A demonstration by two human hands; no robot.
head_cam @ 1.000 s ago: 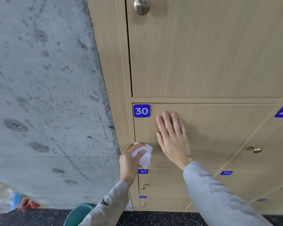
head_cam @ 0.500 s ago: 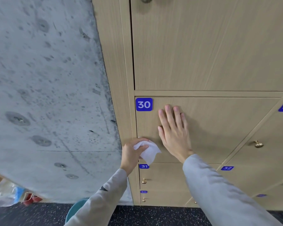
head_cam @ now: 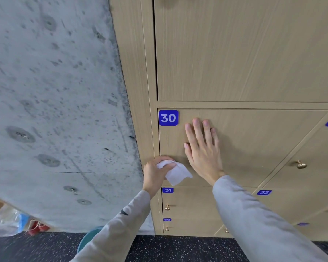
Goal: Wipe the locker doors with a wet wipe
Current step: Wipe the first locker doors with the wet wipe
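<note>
Left hand [head_cam: 155, 174] curled round crumpled white wet wipe [head_cam: 175, 173], at lower left corner of light wood-grain locker door marked 30 [head_cam: 254, 148]. Right hand [head_cam: 202, 150] flat, fingers straight, holding nothing; probably pressing door steady against wiping pressure.

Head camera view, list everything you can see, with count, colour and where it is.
locker doors: several, light wood, filling the right.
number plates: blue, 30, 31, 32 readable, at door corners.
knobs: several, brass, on lower doors.
concrete wall: one, grey, left.
floor: dark, speckled, bottom.
bucket: one, teal, bottom, partly hidden.
bag: one, clear plastic, lower left.
wet wipe: one, white, at door 30's lower left.
hands: left grips the wipe; right flat on door 30.
</note>
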